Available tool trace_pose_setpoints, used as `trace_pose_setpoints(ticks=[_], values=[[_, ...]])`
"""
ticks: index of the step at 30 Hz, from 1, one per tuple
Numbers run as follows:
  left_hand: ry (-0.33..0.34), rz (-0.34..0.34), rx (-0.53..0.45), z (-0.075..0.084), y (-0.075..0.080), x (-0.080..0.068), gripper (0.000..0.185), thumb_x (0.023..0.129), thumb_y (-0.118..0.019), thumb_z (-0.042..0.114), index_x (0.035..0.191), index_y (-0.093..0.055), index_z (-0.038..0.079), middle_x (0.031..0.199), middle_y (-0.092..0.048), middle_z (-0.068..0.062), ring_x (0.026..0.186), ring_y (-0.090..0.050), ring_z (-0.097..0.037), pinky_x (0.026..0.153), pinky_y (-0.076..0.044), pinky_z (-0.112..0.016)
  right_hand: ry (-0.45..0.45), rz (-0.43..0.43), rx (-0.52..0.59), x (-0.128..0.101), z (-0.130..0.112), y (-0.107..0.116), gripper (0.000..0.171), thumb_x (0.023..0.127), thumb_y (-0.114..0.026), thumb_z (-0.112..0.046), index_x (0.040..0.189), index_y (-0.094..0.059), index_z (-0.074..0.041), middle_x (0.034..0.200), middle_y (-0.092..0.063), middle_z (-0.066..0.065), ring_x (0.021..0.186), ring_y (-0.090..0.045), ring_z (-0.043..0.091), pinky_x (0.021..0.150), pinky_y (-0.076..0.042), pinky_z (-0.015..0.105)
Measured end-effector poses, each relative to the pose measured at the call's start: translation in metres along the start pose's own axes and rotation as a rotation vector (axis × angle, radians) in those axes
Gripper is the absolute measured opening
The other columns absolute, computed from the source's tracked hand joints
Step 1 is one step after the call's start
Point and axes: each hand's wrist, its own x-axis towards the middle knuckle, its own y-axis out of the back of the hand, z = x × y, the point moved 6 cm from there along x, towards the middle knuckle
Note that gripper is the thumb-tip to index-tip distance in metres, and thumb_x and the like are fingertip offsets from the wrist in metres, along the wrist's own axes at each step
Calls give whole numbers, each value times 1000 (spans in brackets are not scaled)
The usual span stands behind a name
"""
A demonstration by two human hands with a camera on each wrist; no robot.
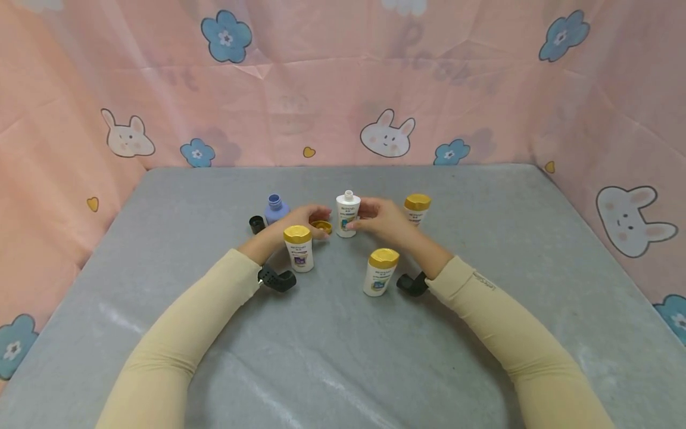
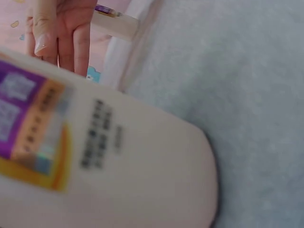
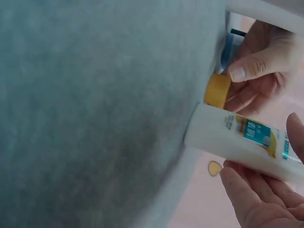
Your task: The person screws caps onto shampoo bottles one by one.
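An uncapped white bottle [image 1: 348,215] with a bare neck stands upright on the grey table. My right hand [image 1: 383,217] holds it from the side, thumb on the front; in the right wrist view the right hand [image 3: 266,197] has fingers along its far side. A gold cap [image 1: 323,226] lies on the table just left of the bottle. Around this gold cap [image 3: 218,90], thumb and fingers of my left hand [image 1: 300,219] are spread loosely; contact is hard to tell. A capped white bottle [image 2: 118,152] with a purple label fills much of the left wrist view.
Behind the left wrist stand an uncapped purple bottle [image 1: 276,210] and a black cap [image 1: 257,224]. Gold-capped white bottles stand by the left forearm [image 1: 300,253], in front of the right hand [image 1: 379,280] and behind it [image 1: 417,205]. A pink curtain [image 1: 300,89] backs the table.
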Motion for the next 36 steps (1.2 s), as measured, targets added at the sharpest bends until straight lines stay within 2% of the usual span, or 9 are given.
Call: trace_pose_setpoints(ticks=[6,9,12,17,22,29,36], values=[[-5,1,59,3,-2,-3,44,93,-59,-3,136,-51,-4,144,-52,-23,138,-47,-36,121,-33,-47,-23,5,35,2,2,-4,51,93,-71,-17,140,-54,-4,142,-58,14,134,-54,30,113,-44,45],[-4,2,53,3,-2,-5,42,93,-59,-3,135,-53,-4,144,-53,-22,137,-47,-36,121,-34,-47,-22,13,43,5,3,-7,49,94,-70,-17,139,-55,-4,142,-59,14,134,-54,30,113,-45,45],[8,2,13,4,1,-8,44,94,-59,1,138,-53,-1,145,-53,-20,138,-47,-34,119,-36,-47,-31,29,39,7,5,-8,46,94,-70,-17,136,-58,-4,140,-60,13,133,-55,29,112,-46,45],[26,11,-63,12,13,-20,46,95,-61,9,140,-55,7,148,-52,-13,139,-47,-31,115,-41,-47,-66,57,38,7,8,-3,44,94,-71,-21,134,-60,-6,138,-62,11,131,-57,28,110,-47,46],[3,80,-113,26,30,-30,45,97,-63,13,141,-55,10,146,-54,-9,135,-50,-28,113,-44,-45,-68,79,58,-1,-2,9,46,93,-71,-25,135,-60,-8,138,-62,11,132,-56,28,112,-45,49],[-72,221,-273,42,51,-44,48,94,-68,9,140,-54,9,140,-60,-11,126,-58,-24,110,-48,-40,-12,78,89,-15,-20,26,47,93,-72,-23,135,-60,-6,137,-63,13,131,-57,29,113,-44,49],[-126,259,-344,59,54,-58,46,91,-71,7,134,-55,10,134,-66,-7,118,-62,-19,103,-53,-35,51,68,47,-30,-30,37,46,94,-70,-22,136,-60,-6,137,-63,13,130,-58,29,114,-43,50]])
